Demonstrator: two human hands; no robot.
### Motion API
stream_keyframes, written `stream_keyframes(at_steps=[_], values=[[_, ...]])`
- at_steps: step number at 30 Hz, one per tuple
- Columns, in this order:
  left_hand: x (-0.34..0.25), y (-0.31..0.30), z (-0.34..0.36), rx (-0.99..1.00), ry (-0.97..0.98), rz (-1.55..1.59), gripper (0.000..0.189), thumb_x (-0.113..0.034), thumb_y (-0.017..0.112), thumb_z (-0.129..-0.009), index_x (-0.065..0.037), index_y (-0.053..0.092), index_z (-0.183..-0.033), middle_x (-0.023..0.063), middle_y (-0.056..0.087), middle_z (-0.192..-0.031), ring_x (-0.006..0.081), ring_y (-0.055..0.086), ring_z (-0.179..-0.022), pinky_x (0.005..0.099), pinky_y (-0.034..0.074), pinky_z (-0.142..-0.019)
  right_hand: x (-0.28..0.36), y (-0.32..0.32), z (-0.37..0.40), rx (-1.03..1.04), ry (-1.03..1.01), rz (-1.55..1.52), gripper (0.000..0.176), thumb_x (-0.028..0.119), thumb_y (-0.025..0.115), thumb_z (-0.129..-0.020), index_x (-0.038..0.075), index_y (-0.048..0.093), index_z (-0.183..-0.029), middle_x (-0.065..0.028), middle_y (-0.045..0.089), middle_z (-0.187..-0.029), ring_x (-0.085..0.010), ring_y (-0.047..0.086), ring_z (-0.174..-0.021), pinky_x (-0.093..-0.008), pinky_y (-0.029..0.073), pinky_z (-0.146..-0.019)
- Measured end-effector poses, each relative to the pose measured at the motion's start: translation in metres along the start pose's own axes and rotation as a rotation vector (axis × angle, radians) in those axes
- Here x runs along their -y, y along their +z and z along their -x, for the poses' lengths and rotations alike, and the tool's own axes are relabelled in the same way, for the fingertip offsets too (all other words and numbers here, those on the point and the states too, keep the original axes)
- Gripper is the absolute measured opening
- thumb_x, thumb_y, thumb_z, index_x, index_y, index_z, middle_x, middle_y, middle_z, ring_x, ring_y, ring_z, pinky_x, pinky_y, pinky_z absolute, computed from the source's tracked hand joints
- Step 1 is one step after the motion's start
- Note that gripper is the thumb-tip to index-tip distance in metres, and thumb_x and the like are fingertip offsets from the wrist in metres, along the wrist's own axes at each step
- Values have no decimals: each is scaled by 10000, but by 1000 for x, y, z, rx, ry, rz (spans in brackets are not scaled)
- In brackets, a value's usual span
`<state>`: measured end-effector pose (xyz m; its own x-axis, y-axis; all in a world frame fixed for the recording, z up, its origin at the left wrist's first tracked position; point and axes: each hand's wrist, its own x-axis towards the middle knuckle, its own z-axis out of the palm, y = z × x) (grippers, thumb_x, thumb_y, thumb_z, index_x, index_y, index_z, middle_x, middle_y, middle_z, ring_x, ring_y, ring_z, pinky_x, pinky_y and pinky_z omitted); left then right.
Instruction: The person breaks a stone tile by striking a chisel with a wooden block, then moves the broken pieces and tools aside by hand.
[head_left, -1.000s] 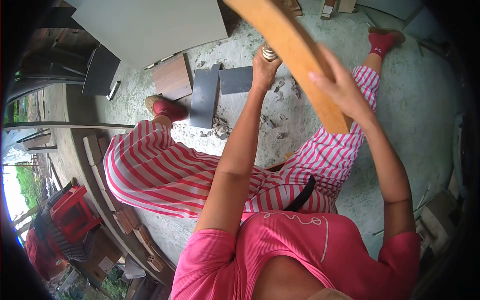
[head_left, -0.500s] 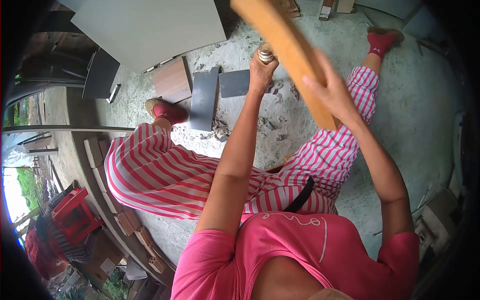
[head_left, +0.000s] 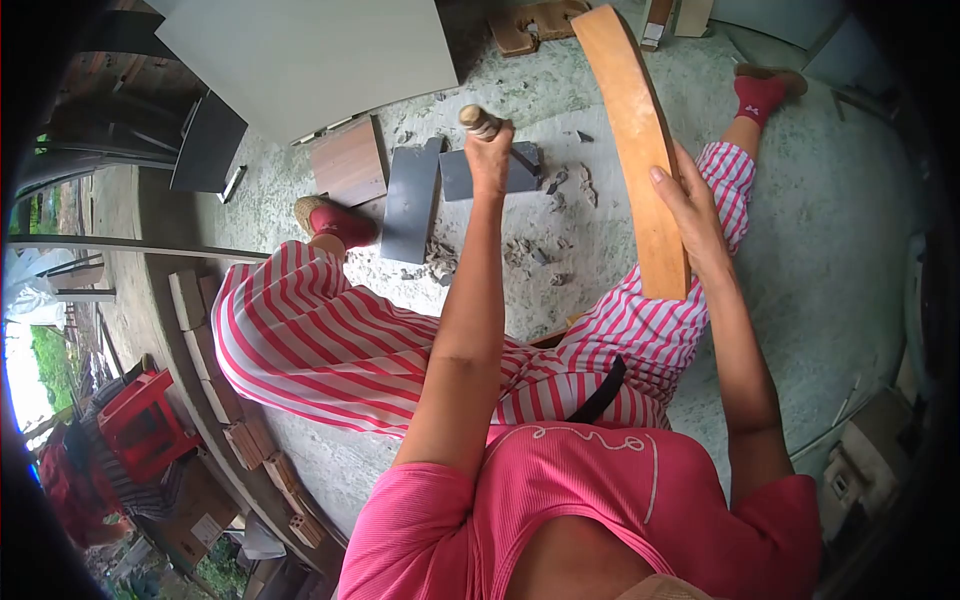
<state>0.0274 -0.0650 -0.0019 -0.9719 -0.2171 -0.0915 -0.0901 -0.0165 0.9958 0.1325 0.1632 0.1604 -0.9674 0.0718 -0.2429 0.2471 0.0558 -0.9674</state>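
Note:
My left hand [head_left: 488, 160] is closed around a tool with a round wrapped handle [head_left: 478, 120], its pale end pointing up and left. A dark strip, perhaps its blade, reaches right from under the fist over a dark grey tile piece [head_left: 462, 178]; I cannot make out the tool's kind. In my right hand [head_left: 695, 210] is a long, curved wooden board [head_left: 630, 110], gripped by its right edge with the thumb on its face. The board is raised above my striped trouser leg. Another dark tile piece [head_left: 408, 205] lies left of my left forearm.
Broken grey chips [head_left: 525, 252] are scattered on the floor between my legs. A brown wood-look tile [head_left: 347, 165] rests by my left foot [head_left: 335, 222], near a large pale panel [head_left: 310, 60]. A cut-out wooden piece [head_left: 515, 35] is at the top. Red plastic item [head_left: 148, 425] at lower left.
The wooden board has swung right and down, out of the area above my left hand, and is no longer blurred. My left hand has shifted left and lower, with its tool tilted left.

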Motion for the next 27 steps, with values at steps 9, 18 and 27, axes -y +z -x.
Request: stream_keyframes(at_steps=[9,18,27], values=[[84,-62,22,-507,-248,740,225,-137,635,-822,-37,481,-950,74,571,-802,178,597,-698,324,515,-595,-29,-1,36,-41,97,28,542,261,578,-863,24,397,-1316,-104,535,-1162,-165,503,-1071,-298,395,-904],[-2,-18,15,-364,21,350,317,-143,687,-800,-31,450,-977,63,547,-828,159,580,-716,280,486,-664,-50,-6,49,-126,183,41,599,263,578,-867,-13,346,-1345,-127,526,-1196,-175,517,-1067,-292,414,-891],[-10,14,34,-342,20,310,275,-131,678,-801,-35,448,-917,55,565,-768,130,555,-683,265,459,-652,-57,-11,57,-135,178,74,578,264,577,-868,3,363,-1337,-127,530,-1184,-183,516,-1073,-296,417,-886]])
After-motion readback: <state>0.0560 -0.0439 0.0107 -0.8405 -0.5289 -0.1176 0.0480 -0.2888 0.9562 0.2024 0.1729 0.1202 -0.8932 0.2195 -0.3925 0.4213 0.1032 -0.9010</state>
